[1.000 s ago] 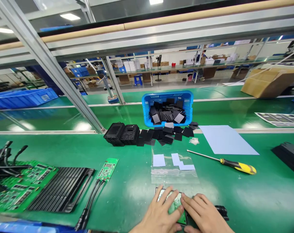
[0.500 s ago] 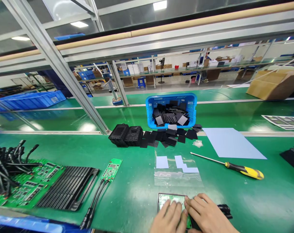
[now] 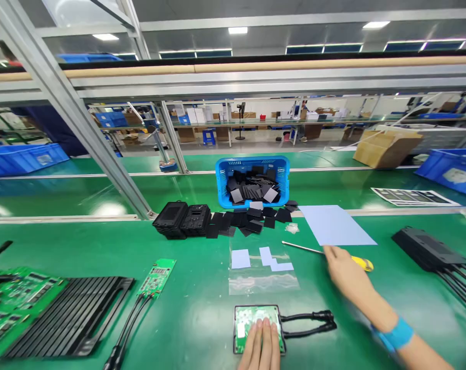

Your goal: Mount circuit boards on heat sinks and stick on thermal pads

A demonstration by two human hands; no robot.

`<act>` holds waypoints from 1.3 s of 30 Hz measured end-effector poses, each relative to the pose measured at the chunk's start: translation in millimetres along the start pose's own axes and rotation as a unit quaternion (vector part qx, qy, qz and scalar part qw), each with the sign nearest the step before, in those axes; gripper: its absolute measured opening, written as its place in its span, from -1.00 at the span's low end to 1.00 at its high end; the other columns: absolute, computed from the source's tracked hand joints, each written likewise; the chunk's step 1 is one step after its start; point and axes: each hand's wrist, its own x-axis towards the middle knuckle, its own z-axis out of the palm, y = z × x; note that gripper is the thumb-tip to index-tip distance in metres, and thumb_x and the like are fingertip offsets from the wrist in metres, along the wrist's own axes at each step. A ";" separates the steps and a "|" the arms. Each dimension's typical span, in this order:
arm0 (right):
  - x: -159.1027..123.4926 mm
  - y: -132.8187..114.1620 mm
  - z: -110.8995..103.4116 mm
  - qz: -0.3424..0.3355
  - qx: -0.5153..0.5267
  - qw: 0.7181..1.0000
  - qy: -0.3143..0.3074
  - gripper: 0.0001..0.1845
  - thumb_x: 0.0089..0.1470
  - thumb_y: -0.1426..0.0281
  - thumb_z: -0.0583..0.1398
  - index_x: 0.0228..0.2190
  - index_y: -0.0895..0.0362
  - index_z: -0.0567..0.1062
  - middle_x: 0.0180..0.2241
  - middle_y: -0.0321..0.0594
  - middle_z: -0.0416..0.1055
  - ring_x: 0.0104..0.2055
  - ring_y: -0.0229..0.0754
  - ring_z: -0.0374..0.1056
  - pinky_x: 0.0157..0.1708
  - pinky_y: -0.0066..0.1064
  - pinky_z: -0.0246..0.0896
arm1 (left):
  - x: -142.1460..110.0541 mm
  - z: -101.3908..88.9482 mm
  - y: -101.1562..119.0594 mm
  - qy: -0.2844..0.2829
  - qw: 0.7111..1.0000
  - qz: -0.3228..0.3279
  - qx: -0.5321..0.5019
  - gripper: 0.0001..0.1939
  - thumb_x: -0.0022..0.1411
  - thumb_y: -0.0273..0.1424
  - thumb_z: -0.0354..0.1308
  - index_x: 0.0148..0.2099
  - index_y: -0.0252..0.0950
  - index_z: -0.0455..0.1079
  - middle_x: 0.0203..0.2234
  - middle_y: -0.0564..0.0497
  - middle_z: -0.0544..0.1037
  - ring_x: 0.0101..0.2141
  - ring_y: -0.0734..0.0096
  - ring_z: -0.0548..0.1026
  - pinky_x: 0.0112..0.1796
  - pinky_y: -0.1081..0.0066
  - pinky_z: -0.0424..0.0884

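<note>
My left hand (image 3: pixel 262 343) lies flat with fingers together on a small green circuit board (image 3: pixel 252 317) in a dark frame near the table's front edge; two black cables (image 3: pixel 309 321) run from its right side. My right hand (image 3: pixel 343 269) reaches out to the yellow-handled screwdriver (image 3: pixel 361 263) lying on the green table. The hand covers part of the handle, and its fingers are smeared by motion. A blue wristband (image 3: pixel 395 336) is on that arm.
A clear bag with pale blue pads (image 3: pixel 261 259) lies ahead of the board. A pale blue sheet (image 3: pixel 335 226), a blue basket of black squares (image 3: pixel 252 181), black housings (image 3: pixel 182 220), a ribbed black plate (image 3: pixel 69 316), green boards (image 3: pixel 156 277) and a black unit with cables (image 3: pixel 429 249) surround it.
My right hand left the circuit board and moved up and right to the screwdriver. My left hand stayed on the board. The camera view tilted and shifted right.
</note>
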 end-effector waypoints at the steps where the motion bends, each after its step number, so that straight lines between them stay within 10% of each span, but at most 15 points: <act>1: 3.9 15.0 4.3 0.026 -0.008 1.000 -0.001 -0.70 -0.03 0.66 -0.03 -0.37 0.24 0.44 -0.37 0.14 0.43 -0.34 0.11 0.40 -0.39 -0.13 0.33 | 0.3 -4.3 0.5 -0.017 1.000 0.001 -0.004 -0.60 0.33 -0.61 -0.16 -0.21 -0.37 0.54 -0.35 -0.04 0.68 -0.29 0.31 0.63 -0.10 0.34 0.48; 6: 9.3 25.6 -4.2 0.022 0.037 0.999 -0.006 -0.92 -0.01 0.47 0.08 -0.50 0.08 0.28 -0.48 -0.14 0.38 -0.55 -0.10 0.34 -0.53 -0.34 0.22 | -2.2 -13.8 6.6 -0.053 0.999 -0.002 -0.006 -0.74 0.29 -0.56 0.03 -0.09 -0.31 0.51 -0.25 -0.14 0.67 -0.16 0.15 0.61 -0.07 0.27 0.51; 12: -6.5 -85.1 -53.2 -0.026 0.417 0.904 0.092 -0.80 0.22 0.24 0.08 -0.41 0.04 0.22 -0.46 -0.30 0.41 -0.54 -0.24 0.31 -0.51 -0.44 0.22 | 1.0 -4.9 12.5 0.010 0.998 -0.054 -0.021 -0.77 0.28 -0.59 0.01 -0.23 -0.33 0.50 -0.31 -0.20 0.67 -0.18 0.11 0.62 -0.12 0.24 0.54; 17: -3.9 -149.6 -40.8 -0.165 0.433 0.883 0.074 -0.77 0.24 0.34 0.04 -0.48 0.07 0.29 -0.52 -0.31 0.33 -0.53 -0.24 0.25 -0.52 -0.45 0.16 | 5.7 -1.2 14.2 0.053 0.996 -0.066 -0.020 -0.74 0.29 -0.57 -0.02 -0.31 -0.31 0.49 -0.38 -0.17 0.67 -0.26 0.16 0.64 -0.17 0.29 0.56; 33: -0.3 -182.6 -51.9 -0.200 0.495 0.845 0.042 -0.81 0.26 0.40 0.03 -0.43 0.08 0.28 -0.46 -0.30 0.32 -0.46 -0.25 0.25 -0.45 -0.43 0.17 | 1.5 6.3 20.6 0.089 0.990 -0.103 -0.028 -0.78 0.24 -0.53 0.00 -0.31 -0.28 0.48 -0.40 -0.14 0.65 -0.25 0.20 0.63 -0.10 0.27 0.50; 39: -25.0 -186.4 -60.2 -0.255 0.490 0.831 -0.068 -0.81 0.23 0.39 0.03 -0.44 0.08 0.32 -0.48 -0.30 0.35 -0.47 -0.23 0.27 -0.45 -0.43 0.18 | -0.4 5.6 26.6 0.070 0.990 -0.118 -0.029 -0.73 0.22 -0.58 -0.03 -0.17 -0.43 0.50 -0.40 -0.18 0.62 -0.34 0.19 0.58 -0.17 0.25 0.46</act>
